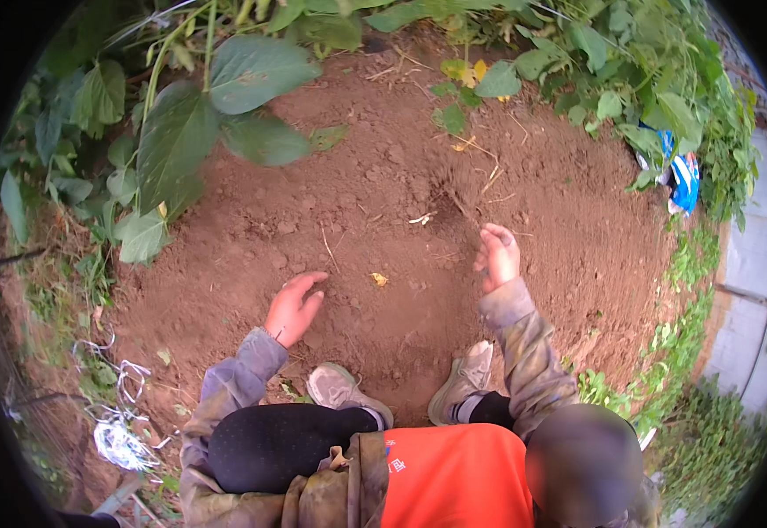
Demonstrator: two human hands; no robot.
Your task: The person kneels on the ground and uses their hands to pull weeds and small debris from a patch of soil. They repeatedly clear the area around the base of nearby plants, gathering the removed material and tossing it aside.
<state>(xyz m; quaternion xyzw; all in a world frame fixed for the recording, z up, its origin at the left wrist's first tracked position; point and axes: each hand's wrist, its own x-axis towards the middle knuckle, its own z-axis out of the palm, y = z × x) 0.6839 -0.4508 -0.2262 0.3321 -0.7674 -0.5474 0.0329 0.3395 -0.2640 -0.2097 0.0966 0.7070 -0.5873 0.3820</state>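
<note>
My left hand (298, 307) hovers over brown loose soil (403, 317), with its fingers apart and nothing in it. The fingers of my right hand (499, 257) are curled at the near end of a thin brown stalk (464, 206). Motion blurs the stalk and its dark, bristly far end, which touches or hangs just above the soil. Left of that end lies a small pale pod (422, 218). A yellow dried leaf (379, 279) lies on the ground between my hands.
Leafy green plants (179, 138) hang in at the upper left, and more foliage (621, 59) stands at the upper right. A blue and white wrapper (683, 181) rests among it. Tangled white string (123, 441) lies lower left. Concrete slabs (743, 317) border the right.
</note>
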